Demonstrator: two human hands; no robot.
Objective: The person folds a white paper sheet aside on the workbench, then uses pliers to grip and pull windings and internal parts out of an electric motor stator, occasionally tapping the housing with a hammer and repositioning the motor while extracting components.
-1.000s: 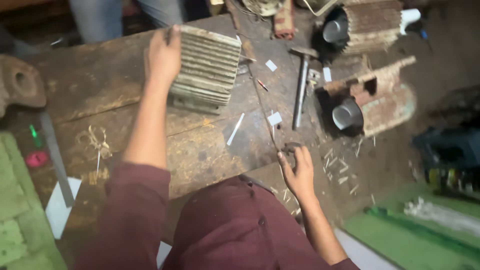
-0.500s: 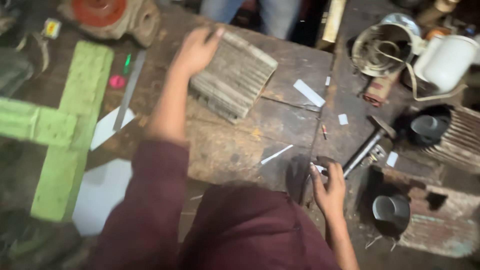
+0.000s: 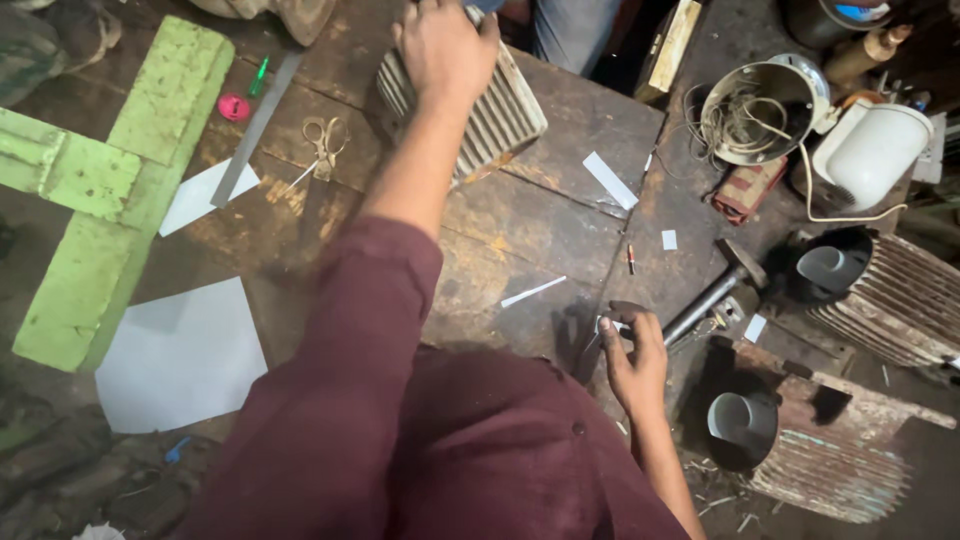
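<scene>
Fingers (image 3: 478,30) of outstretched left hand (image 3: 440,45) on ribbed casing (image 3: 500,115)

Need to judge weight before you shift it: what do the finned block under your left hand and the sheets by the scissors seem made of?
Finned block: looks like cast metal, dull grey, with stiff parallel ribs. Sheets: likely paper, flat, matte white, thin with sharp cut edges.

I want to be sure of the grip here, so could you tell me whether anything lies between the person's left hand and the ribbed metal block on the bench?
Nothing visible does. The left hand rests directly on top of the ribbed metal block, palm down; the scissors lie apart, off to one side.
</scene>
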